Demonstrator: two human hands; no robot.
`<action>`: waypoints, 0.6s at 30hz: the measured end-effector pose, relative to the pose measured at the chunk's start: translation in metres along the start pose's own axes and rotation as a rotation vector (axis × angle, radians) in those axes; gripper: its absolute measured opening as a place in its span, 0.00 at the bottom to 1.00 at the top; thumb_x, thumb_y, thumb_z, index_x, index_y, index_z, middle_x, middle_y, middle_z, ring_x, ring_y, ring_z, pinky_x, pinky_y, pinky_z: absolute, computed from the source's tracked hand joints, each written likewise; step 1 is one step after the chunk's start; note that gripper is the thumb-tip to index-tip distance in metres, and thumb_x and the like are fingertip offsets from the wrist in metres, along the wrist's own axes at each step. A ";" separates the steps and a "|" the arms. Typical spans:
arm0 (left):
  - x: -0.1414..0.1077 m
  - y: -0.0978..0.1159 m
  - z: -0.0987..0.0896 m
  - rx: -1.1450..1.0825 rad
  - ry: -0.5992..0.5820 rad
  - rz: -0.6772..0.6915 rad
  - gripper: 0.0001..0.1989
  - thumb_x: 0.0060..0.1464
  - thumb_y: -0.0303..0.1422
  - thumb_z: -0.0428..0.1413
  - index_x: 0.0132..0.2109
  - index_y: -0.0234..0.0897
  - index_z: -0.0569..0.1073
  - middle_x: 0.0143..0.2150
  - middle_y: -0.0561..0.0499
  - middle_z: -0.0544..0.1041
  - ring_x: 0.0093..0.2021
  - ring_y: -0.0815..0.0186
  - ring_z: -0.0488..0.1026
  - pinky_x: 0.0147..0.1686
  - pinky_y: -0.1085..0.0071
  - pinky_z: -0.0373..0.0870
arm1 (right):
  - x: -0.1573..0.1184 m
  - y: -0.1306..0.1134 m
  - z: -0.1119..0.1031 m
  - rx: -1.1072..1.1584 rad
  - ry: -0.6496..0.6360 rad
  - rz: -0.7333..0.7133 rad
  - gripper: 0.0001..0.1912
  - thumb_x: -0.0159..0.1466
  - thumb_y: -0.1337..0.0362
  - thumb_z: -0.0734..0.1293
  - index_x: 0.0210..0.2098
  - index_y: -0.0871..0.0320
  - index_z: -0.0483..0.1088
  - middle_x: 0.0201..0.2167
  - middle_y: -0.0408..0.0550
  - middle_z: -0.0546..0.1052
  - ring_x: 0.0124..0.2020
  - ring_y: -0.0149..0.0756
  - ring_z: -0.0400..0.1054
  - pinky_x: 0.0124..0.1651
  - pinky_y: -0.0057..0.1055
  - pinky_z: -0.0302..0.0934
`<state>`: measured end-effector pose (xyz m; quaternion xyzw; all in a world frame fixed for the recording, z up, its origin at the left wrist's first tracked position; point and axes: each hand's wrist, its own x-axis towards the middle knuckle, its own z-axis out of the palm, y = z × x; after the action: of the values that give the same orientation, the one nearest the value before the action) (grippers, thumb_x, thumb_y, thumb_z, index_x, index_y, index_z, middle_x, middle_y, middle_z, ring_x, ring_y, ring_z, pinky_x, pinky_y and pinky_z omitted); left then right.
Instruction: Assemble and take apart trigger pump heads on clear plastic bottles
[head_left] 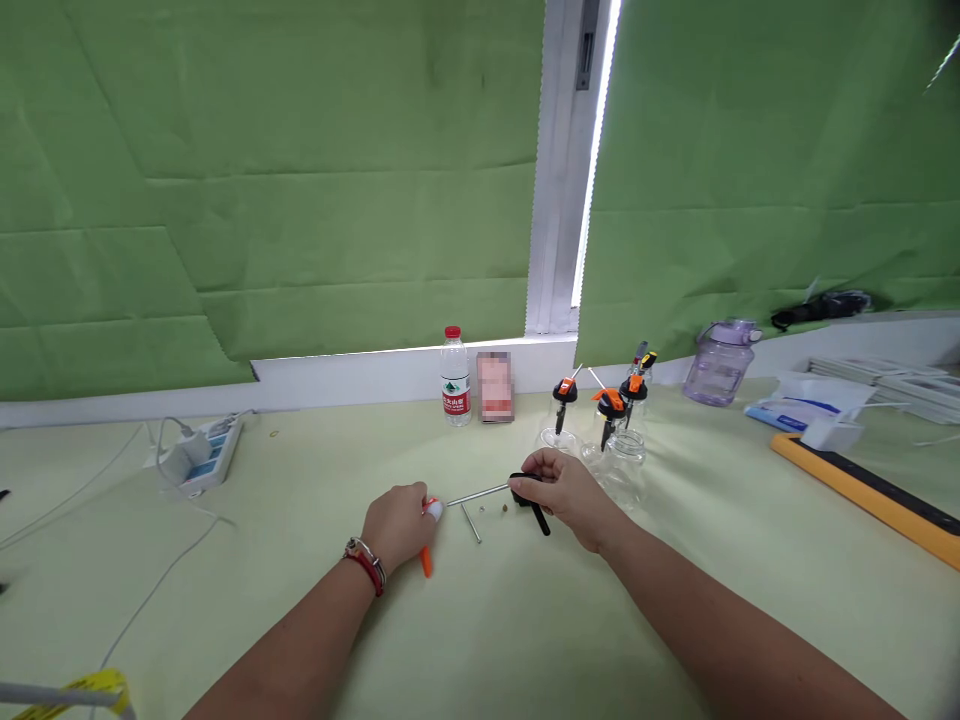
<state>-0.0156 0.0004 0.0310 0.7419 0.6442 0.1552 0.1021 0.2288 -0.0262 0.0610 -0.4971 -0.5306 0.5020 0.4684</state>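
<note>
Metal rod (478, 495) extends just beyond the loose pin (471, 523); right of it, the right hand (571, 492) pinches the black part (535, 508), thumb against fingers; left of it, the left hand (394, 528) wraps the orange piece (427, 560); keep both aligned and steady.

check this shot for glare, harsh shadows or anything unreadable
In the head view, glare whites out the narrow gap beside the window frame; in the head view, no hard-edged shadows show around the left hand or right hand; in the head view, the pink upright object is pixelated beyond reading.
</note>
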 end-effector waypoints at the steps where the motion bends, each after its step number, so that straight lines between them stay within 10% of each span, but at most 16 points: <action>1: -0.001 0.002 0.001 0.033 -0.001 0.014 0.10 0.49 0.37 0.51 0.24 0.39 0.65 0.23 0.49 0.71 0.25 0.61 0.68 0.25 0.71 0.54 | -0.001 0.001 0.001 -0.004 -0.014 0.002 0.18 0.48 0.58 0.74 0.31 0.58 0.64 0.25 0.39 0.71 0.28 0.31 0.67 0.26 0.25 0.55; 11: -0.026 0.031 -0.017 -0.042 0.143 0.203 0.17 0.61 0.41 0.39 0.48 0.39 0.65 0.33 0.50 0.74 0.33 0.63 0.71 0.33 0.70 0.61 | -0.006 0.010 0.008 -0.070 -0.224 0.012 0.21 0.45 0.58 0.76 0.32 0.59 0.65 0.26 0.41 0.72 0.30 0.34 0.69 0.33 0.29 0.62; 18: -0.059 0.066 -0.022 -0.395 -0.216 0.654 0.26 0.50 0.40 0.55 0.57 0.44 0.62 0.44 0.48 0.75 0.39 0.59 0.72 0.38 0.68 0.65 | -0.028 0.004 0.030 0.040 -0.413 -0.036 0.21 0.49 0.55 0.74 0.34 0.57 0.63 0.27 0.40 0.70 0.29 0.30 0.66 0.30 0.26 0.61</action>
<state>0.0298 -0.0687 0.0689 0.8860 0.3173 0.2215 0.2554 0.2012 -0.0560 0.0552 -0.3646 -0.6141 0.5953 0.3682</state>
